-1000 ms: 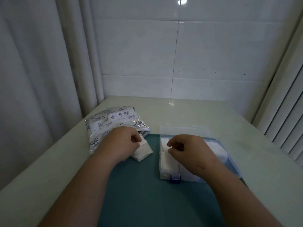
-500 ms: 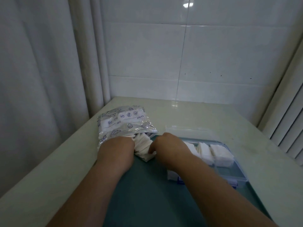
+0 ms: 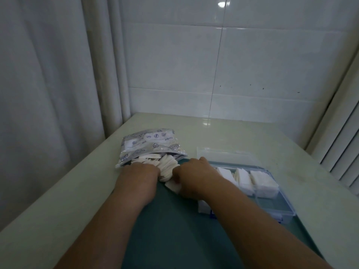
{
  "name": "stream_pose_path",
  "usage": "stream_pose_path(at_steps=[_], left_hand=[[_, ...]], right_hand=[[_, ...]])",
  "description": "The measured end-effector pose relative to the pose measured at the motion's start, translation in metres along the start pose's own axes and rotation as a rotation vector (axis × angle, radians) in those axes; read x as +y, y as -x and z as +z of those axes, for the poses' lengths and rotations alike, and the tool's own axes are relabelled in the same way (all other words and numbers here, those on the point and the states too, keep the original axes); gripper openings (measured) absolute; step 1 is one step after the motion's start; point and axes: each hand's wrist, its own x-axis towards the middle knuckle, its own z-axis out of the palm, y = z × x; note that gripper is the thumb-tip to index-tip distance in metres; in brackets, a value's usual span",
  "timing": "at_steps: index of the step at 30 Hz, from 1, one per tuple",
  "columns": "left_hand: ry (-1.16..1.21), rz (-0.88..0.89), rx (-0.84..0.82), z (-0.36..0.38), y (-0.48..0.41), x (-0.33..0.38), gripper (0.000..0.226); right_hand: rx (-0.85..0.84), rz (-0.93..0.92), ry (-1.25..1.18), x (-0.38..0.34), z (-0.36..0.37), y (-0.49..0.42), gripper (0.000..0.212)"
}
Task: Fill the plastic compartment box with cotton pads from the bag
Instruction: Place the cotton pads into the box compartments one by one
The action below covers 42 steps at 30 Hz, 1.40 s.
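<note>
The cotton pads (image 3: 168,167) are spilling from the bag (image 3: 147,146) near the bench's left edge. The right hand (image 3: 194,175) is pinching some; the left hand (image 3: 139,169) is hiding its fingers among them, so I cannot tell its grip. Light, soft and loosely stacked, they are likely needing a squeeze across the flat faces.

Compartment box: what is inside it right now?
The compartment box holds white cotton pads in three far compartments; the near right one looks empty. The right forearm hides its left side.
</note>
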Motion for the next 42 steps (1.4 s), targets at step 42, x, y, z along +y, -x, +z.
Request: stream_pose_path(at_steps=[42], left_hand=[[0.813, 0.072, -0.116, -0.027, 0.002, 0.006, 0.036]], right_hand=[[0.357, 0.406, -0.817, 0.047, 0.002, 0.068, 0.012]])
